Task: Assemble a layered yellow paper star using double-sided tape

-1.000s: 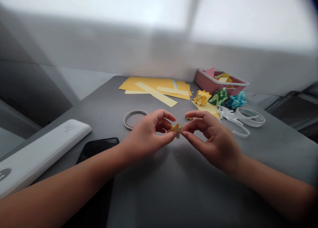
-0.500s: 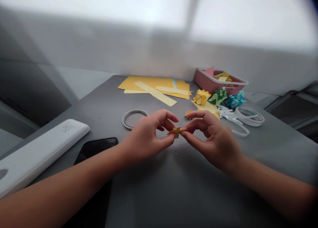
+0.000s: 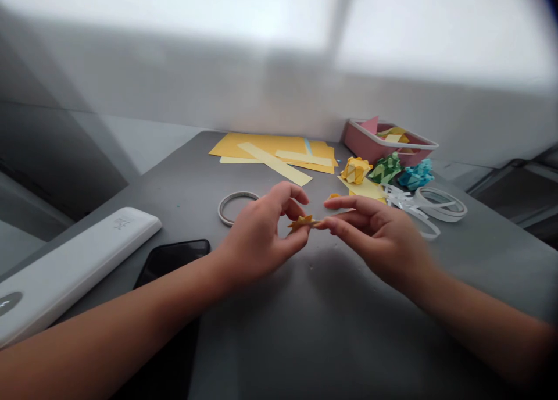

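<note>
Between finger and thumb, my left hand [image 3: 261,231] pinches a small folded yellow paper piece [image 3: 300,222] with a jagged, pointed edge. It is held just above the grey table. My right hand [image 3: 383,231] is closed in a pinch at the thin pale end on the piece's right side. Partly hidden behind the right fingertips lies another small orange-yellow paper bit [image 3: 333,197]. A roll of narrow tape [image 3: 221,211] lies flat behind my left hand, which covers part of it.
At the back are yellow paper sheets [image 3: 222,146] with pale strips. Folded paper pieces in yellow [image 3: 356,170], green [image 3: 386,168] and blue [image 3: 416,175] stand by a pink basket [image 3: 366,144]. White tape [image 3: 449,214] lies at right; a black phone [image 3: 174,254] and white device [image 3: 87,260] at left.
The yellow paper piece has shifted slightly left and turned, so its pointed edge faces up. My right fingers have moved onto its thin end, and the view has shifted a little.
</note>
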Demonstrator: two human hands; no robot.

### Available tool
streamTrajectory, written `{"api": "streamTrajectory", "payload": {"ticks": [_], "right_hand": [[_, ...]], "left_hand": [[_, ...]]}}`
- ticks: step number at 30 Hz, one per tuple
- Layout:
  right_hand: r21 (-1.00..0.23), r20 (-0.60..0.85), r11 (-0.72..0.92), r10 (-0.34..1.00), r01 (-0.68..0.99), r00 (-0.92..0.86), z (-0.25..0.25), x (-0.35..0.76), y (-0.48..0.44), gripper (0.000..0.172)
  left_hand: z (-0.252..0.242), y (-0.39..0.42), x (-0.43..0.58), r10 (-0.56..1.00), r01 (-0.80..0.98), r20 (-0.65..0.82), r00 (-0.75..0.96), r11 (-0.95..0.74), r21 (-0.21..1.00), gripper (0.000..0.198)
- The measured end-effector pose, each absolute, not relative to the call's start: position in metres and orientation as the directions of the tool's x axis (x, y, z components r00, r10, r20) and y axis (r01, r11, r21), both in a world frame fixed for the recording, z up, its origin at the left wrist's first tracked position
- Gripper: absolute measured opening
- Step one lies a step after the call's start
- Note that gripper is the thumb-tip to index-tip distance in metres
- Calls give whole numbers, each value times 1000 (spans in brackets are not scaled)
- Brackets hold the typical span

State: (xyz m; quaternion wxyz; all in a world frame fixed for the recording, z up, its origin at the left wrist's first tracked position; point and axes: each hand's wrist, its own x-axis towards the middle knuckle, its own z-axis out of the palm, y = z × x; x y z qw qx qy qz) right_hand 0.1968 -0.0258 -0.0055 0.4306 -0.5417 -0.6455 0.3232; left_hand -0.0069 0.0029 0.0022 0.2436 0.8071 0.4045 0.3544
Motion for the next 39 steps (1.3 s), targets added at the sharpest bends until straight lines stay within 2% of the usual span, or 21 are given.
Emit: {"api": "streamTrajectory", "payload": {"ticks": [4, 9, 16, 22, 29, 32, 35, 39], "right_hand": [[-883, 186, 168, 983, 438, -2, -3, 200, -21, 28], [-923, 260, 286, 957, 255, -131, -10, 199, -21, 27], [-926, 291, 325, 938, 192, -186, -14, 197, -27, 26], [-925, 306, 338, 934, 175, -187, -16, 192, -29, 18], [-947, 244, 277, 950, 162, -197, -14, 200, -24, 26], [-948, 283, 303, 943, 100, -175, -16, 208, -18, 29], [-958, 253, 267, 958, 101, -135, -17, 210, -14, 28], [-968, 180, 197, 977, 156, -114, -15, 204, -16, 23]], "left_hand": [[0, 6, -8, 856, 394, 330, 398, -484, 781, 21], [-5, 8, -9, 853, 200, 255, 456, -377, 904, 29], [-1, 5, -8, 858, 154, 207, 470, -310, 938, 32], [-2, 5, -7, 839, 136, 154, 521, -259, 956, 32], [-1, 8, -8, 812, 153, 72, 579, -195, 969, 25], [-1, 9, -9, 769, 241, 30, 638, -237, 941, 20], [-4, 8, -10, 702, 345, 44, 711, -403, 848, 13], [-9, 7, -10, 644, 392, 121, 755, -591, 705, 24]]}}
